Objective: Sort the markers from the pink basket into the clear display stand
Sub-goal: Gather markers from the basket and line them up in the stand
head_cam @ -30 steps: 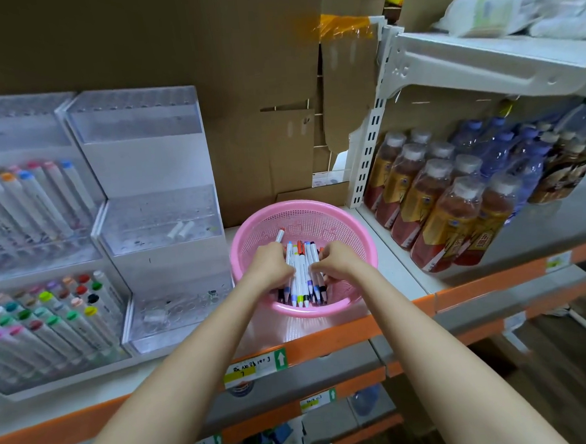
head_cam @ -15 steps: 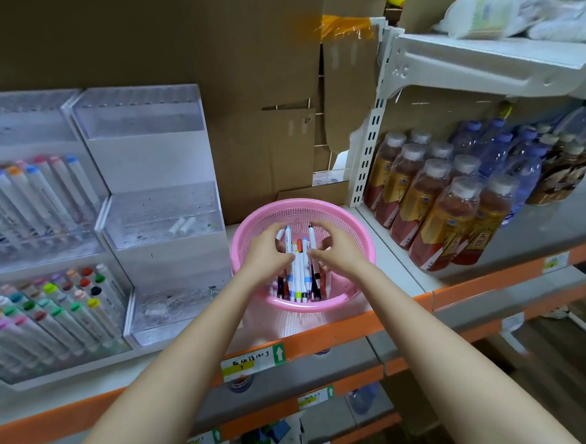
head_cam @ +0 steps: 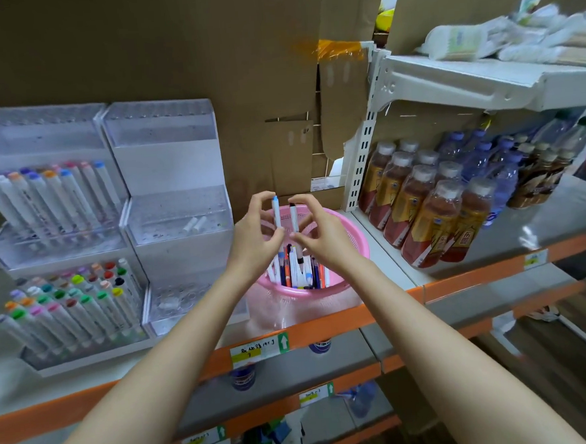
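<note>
The pink basket (head_cam: 349, 234) stands on the shelf at centre, with several markers (head_cam: 296, 268) lying in it. Above it, my left hand (head_cam: 256, 236) pinches a white marker with a blue cap (head_cam: 276, 212), held upright. Close beside it, my right hand (head_cam: 319, 232) pinches a white marker with a black cap (head_cam: 294, 218), also upright. Left of the basket stands the clear display stand (head_cam: 177, 211), three stepped tiers. Two small white pieces lie on its middle tier.
A second clear stand (head_cam: 46, 243) at far left is filled with coloured-cap markers. Shrink-wrapped bottles (head_cam: 431, 210) crowd the shelf right of the basket. A white upright post (head_cam: 362, 142) and cardboard (head_cam: 206, 55) stand behind. The orange shelf edge (head_cam: 325, 326) runs in front.
Both hands have risen out of the basket, each lifting one marker clear of the pile. The view has tilted slightly.
</note>
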`<state>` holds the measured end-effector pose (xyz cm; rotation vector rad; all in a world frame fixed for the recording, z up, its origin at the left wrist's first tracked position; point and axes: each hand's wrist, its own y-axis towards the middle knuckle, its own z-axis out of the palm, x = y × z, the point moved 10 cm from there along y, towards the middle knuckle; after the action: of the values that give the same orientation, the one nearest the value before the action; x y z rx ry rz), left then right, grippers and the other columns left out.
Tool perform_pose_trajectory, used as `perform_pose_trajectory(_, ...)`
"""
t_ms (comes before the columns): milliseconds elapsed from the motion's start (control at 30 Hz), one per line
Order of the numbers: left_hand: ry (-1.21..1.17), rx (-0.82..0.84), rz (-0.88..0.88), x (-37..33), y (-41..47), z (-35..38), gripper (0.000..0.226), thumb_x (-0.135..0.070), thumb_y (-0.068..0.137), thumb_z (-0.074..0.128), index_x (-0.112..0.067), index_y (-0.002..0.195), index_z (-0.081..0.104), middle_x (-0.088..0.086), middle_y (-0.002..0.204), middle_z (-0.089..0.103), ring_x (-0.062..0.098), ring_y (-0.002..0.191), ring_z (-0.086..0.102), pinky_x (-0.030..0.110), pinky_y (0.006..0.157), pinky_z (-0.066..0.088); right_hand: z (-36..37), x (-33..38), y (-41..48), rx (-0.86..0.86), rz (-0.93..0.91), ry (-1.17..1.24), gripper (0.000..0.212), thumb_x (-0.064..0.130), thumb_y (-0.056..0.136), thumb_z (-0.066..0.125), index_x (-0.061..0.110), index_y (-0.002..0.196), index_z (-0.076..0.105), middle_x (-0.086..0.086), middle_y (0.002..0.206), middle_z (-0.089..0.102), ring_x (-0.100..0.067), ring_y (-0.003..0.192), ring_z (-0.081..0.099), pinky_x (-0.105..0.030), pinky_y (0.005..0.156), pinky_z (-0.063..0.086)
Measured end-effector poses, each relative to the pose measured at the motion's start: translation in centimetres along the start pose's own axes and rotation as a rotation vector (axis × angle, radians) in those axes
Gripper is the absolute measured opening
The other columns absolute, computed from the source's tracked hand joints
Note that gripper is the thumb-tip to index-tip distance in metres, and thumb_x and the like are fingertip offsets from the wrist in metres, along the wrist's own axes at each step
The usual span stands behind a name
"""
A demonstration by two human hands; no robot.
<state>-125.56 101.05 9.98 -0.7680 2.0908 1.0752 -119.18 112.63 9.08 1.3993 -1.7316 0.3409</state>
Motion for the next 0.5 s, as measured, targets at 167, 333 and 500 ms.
perform_pose_trajectory(167, 0.054, -0.051, 0.082, -2.3, -0.6, -4.3, 0.058, -0.005, 0.083, 0.065, -0.020, 0.135, 0.042, -0.008, 0.079, 0.055, 0.004, 0.069, 0.058, 0.012, 0.062, 0.045, 0.0, 3.7, -0.1, -0.074, -0.058, 0.044, 0.056, 0.006, 0.086, 0.068, 0.035, 0.127, 0.044, -0.005, 0.084, 0.059, -0.024, 0.067, 0.064, -0.045, 0.069, 0.057)
perform_pose_trajectory(333, 0.105, -0.126, 0.108, -2.9, -1.3, -10.5, 0.060, -0.008, 0.085, 0.066, -0.024, 0.138, 0.041, -0.005, 0.089, 0.059, 0.002, 0.073, 0.061, 0.019, 0.068, 0.052, 1.7, 8.2, 0.6, -0.103, -0.139, 0.089, 0.056, 0.004, 0.084, 0.070, 0.027, 0.128, 0.046, -0.004, 0.076, 0.056, -0.025, 0.069, 0.062, -0.045, 0.071, 0.056)
perform_pose_trajectory(500, 0.105, -0.173, 0.093, -2.1, -1.9, -16.7, 0.059, -0.010, 0.087, 0.064, -0.031, 0.138, 0.041, -0.003, 0.094, 0.061, 0.005, 0.077, 0.064, 0.025, 0.071, 0.056, 5.0, 13.3, 2.0, -0.076, -0.200, 0.132, 0.054, 0.005, 0.084, 0.069, 0.029, 0.126, 0.046, -0.005, 0.076, 0.057, -0.022, 0.063, 0.064, -0.047, 0.065, 0.057)
